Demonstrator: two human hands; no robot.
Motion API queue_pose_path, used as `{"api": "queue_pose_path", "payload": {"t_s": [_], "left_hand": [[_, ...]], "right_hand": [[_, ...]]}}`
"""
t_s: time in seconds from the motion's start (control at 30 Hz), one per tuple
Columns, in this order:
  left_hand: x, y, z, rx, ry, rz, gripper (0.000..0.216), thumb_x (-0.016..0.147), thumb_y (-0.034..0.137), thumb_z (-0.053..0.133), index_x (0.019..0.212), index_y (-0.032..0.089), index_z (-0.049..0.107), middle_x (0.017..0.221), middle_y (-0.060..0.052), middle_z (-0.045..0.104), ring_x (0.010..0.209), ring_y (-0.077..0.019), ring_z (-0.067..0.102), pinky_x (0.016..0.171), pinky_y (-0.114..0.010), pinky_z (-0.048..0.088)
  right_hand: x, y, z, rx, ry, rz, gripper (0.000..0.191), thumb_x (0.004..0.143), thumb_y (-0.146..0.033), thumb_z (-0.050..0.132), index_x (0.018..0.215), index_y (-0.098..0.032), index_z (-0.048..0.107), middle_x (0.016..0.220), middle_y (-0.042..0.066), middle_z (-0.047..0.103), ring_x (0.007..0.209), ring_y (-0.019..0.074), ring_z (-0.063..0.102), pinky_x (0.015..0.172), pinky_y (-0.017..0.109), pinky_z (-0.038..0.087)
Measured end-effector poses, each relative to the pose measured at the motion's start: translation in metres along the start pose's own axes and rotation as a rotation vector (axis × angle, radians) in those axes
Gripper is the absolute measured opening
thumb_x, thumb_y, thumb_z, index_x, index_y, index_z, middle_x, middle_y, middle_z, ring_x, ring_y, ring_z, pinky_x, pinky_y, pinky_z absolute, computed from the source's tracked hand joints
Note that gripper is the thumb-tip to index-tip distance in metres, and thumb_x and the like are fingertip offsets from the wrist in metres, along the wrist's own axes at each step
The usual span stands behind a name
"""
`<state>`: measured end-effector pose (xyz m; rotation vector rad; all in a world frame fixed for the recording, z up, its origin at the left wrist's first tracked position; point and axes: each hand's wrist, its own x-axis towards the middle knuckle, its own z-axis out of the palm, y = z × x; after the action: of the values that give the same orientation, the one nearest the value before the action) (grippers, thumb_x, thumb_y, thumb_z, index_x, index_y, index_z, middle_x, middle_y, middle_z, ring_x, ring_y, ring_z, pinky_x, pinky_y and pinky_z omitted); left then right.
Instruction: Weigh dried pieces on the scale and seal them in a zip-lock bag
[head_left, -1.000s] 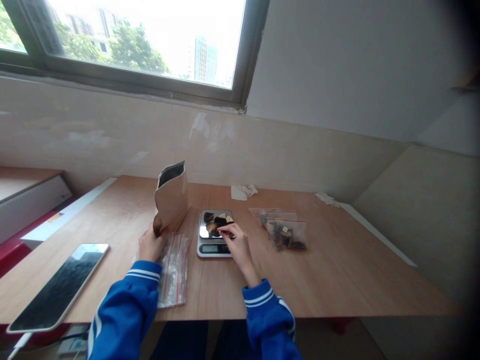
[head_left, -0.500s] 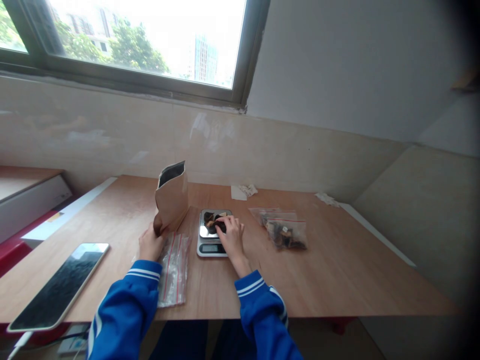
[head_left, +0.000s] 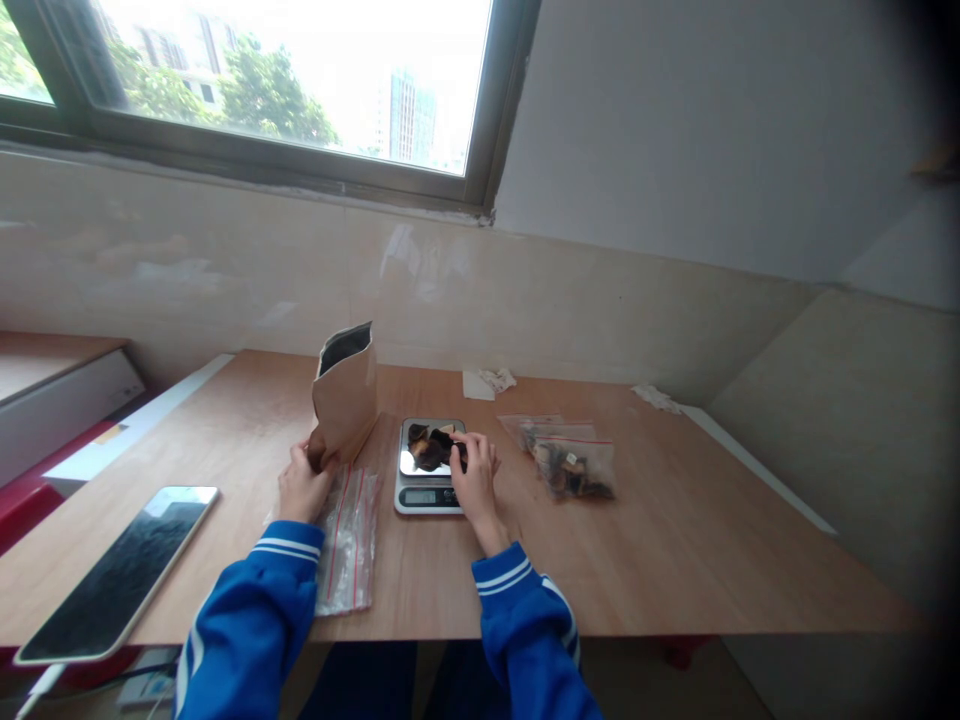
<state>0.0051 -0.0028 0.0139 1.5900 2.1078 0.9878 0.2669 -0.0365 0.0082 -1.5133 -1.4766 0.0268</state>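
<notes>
Dried dark pieces (head_left: 429,447) heaped on the steel pan of a small kitchen scale (head_left: 427,467), mid-desk. Nearest: blue sleeves with white cuff stripes; a tablet (head_left: 112,570) lying flat at the near left corner of the desk (head_left: 675,560), screen up. Then a stack of empty zip bags (head_left: 346,535) with red seal lines, partly under the left wrist. Left hand (head_left: 301,487) cupped around the bottom corner of an upright brown paper pouch (head_left: 343,400), grip pressed together on its base, mouth open at the top. Right hand (head_left: 474,474) resting at the scale's right edge, fingertips curled in against the pile; whether pinching a piece or only touching, cannot tell. Right of the scale, apart from it, a filled zip bag (head_left: 568,458) lying flat. Far edge: scraps of white paper (head_left: 486,382), then wall and window.

Risks, as judgement: weight of the right hand on the pan's rim likely to skew the reading; loose pieces near the pan's edge easily nudged off onto the desk; pouch standing only by the left hand's hold, prone to tip and spill with any slackening.
</notes>
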Motion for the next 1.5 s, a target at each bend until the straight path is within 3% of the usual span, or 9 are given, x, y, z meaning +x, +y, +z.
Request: {"api": "queue_pose_path", "payload": {"t_s": [0.33, 0.63, 0.83, 1.0, 1.13, 1.23, 1.3, 1.4, 1.5], "left_hand": [[0.001, -0.009, 0.006, -0.208, 0.133, 0.108, 0.058, 0.073, 0.04, 0.057, 0.123, 0.019, 0.036, 0.119, -0.016, 0.061, 0.107, -0.0318, 0.061, 0.088, -0.047, 0.048], [0.0, -0.012, 0.009, -0.44, 0.328, 0.247, 0.055, 0.07, 0.043, 0.065, 0.115, 0.018, 0.044, 0.114, -0.013, 0.057, 0.11, -0.0285, 0.055, 0.096, -0.048, 0.04], [-0.004, -0.002, 0.001, -0.494, 0.512, 0.449, 0.048, 0.071, 0.035, 0.065, 0.11, 0.016, 0.045, 0.109, -0.012, 0.056, 0.104, -0.0257, 0.057, 0.088, -0.044, 0.046], [-0.017, 0.003, -0.009, -0.418, 0.756, 0.578, 0.028, 0.073, 0.03, 0.06, 0.095, 0.017, 0.049, 0.096, -0.01, 0.057, 0.094, -0.024, 0.057, 0.074, -0.038, 0.048], [-0.039, 0.006, -0.023, -0.307, 0.804, 0.665, 0.015, 0.076, 0.028, 0.055, 0.087, 0.018, 0.051, 0.085, -0.008, 0.059, 0.081, -0.0219, 0.058, 0.073, -0.038, 0.048], [-0.054, 0.012, -0.036, -0.182, 0.652, 0.552, 0.015, 0.082, 0.031, 0.05, 0.089, 0.019, 0.055, 0.075, -0.005, 0.06, 0.067, -0.0188, 0.057, 0.07, -0.036, 0.047], [-0.058, 0.014, -0.044, -0.104, 0.31, 0.473, 0.023, 0.085, 0.038, 0.046, 0.094, 0.02, 0.057, 0.074, -0.003, 0.062, 0.063, -0.0175, 0.057, 0.066, -0.033, 0.048], [-0.057, 0.008, -0.049, -0.003, -0.106, 0.465, 0.036, 0.081, 0.049, 0.048, 0.097, 0.02, 0.061, 0.09, -0.006, 0.064, 0.076, -0.0207, 0.062, 0.074, -0.036, 0.05], [-0.052, -0.01, -0.043, 0.051, -0.238, 0.448, 0.052, 0.066, 0.056, 0.061, 0.103, 0.02, 0.062, 0.099, -0.009, 0.063, 0.094, -0.0276, 0.062, 0.085, -0.042, 0.049]], "right_hand": [[0.0, 0.007, -0.007, 0.061, 0.084, -0.034, 0.028, 0.083, -0.011, 0.043, 0.1, -0.021, 0.062, 0.105, 0.008, 0.053, 0.105, 0.0228, 0.048, 0.096, 0.043, 0.034], [-0.002, 0.008, -0.005, 0.287, 0.001, -0.034, 0.028, 0.082, -0.007, 0.039, 0.099, -0.019, 0.059, 0.106, 0.01, 0.047, 0.101, 0.0193, 0.054, 0.089, 0.034, 0.047], [-0.002, 0.003, -0.008, 0.324, -0.003, -0.081, 0.028, 0.083, -0.006, 0.039, 0.096, -0.02, 0.06, 0.103, 0.008, 0.052, 0.102, 0.019, 0.055, 0.089, 0.034, 0.047], [-0.003, 0.004, -0.013, 0.331, 0.057, -0.065, 0.028, 0.084, -0.006, 0.037, 0.091, -0.02, 0.061, 0.096, 0.007, 0.052, 0.095, 0.0182, 0.055, 0.085, 0.033, 0.047], [-0.005, 0.005, -0.016, 0.312, 0.069, -0.057, 0.029, 0.083, -0.005, 0.037, 0.09, -0.02, 0.061, 0.095, 0.007, 0.051, 0.094, 0.0185, 0.055, 0.084, 0.033, 0.047], [-0.006, 0.004, -0.016, 0.294, 0.058, -0.061, 0.03, 0.083, -0.004, 0.037, 0.09, -0.02, 0.061, 0.095, 0.007, 0.051, 0.095, 0.0186, 0.054, 0.086, 0.033, 0.046], [-0.006, 0.003, -0.017, 0.288, 0.05, -0.064, 0.03, 0.082, -0.004, 0.037, 0.088, -0.02, 0.061, 0.095, 0.007, 0.051, 0.095, 0.0186, 0.054, 0.087, 0.033, 0.045], [-0.006, 0.002, -0.018, 0.283, 0.048, -0.059, 0.03, 0.082, -0.003, 0.037, 0.087, -0.019, 0.062, 0.095, 0.006, 0.051, 0.095, 0.0185, 0.054, 0.087, 0.033, 0.045], [-0.006, 0.002, -0.019, 0.28, 0.055, -0.046, 0.03, 0.083, -0.004, 0.037, 0.087, -0.02, 0.063, 0.094, 0.006, 0.051, 0.094, 0.0186, 0.054, 0.086, 0.033, 0.045]]}}
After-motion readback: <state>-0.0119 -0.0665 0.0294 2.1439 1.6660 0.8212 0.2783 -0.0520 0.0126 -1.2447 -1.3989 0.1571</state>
